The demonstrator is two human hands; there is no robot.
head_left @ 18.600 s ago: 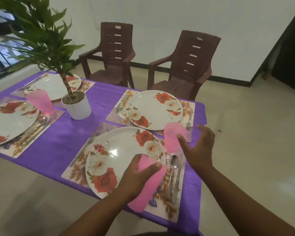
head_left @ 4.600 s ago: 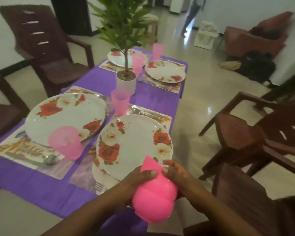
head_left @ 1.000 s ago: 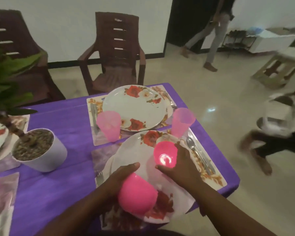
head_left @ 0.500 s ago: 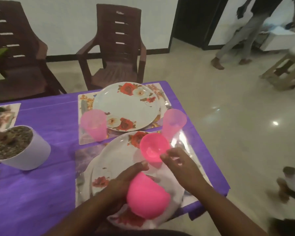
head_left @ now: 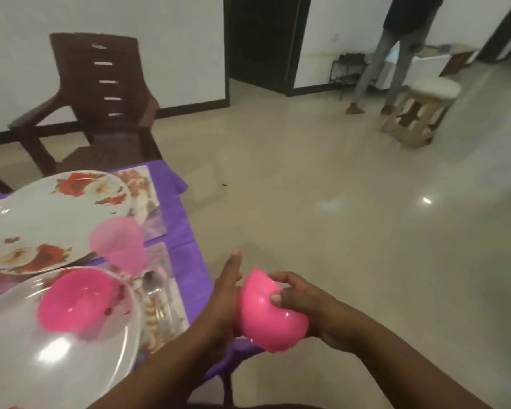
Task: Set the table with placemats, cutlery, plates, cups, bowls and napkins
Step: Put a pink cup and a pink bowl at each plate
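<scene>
Near plate (head_left: 27,343) on counter (head_left: 186,255) already carrying pink bowl (head_left: 77,302); cup (head_left: 118,246), spoon (head_left: 152,287) alongside. Remaining bowls (head_left: 270,320), apparently nested, off counter edge: right hand (head_left: 304,305) fingers pinching rim, left hand (head_left: 224,293) fingers straight against side. Napkins unseen.

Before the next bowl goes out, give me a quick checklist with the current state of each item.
1. Bowl on the near plate: ok, one pink bowl sits upright on it.
2. Bowls in hand: ok, held off the table's edge over the floor, right hand gripping the rim, left hand flat against the side.
3. How many bowls are left in the stack: cannot tell.
4. Far plate has a bowl: not ok, none on it.
5. Cup between the plates upright: ok.
6. Spoon beside the near plate: ok, though blurred.
</scene>
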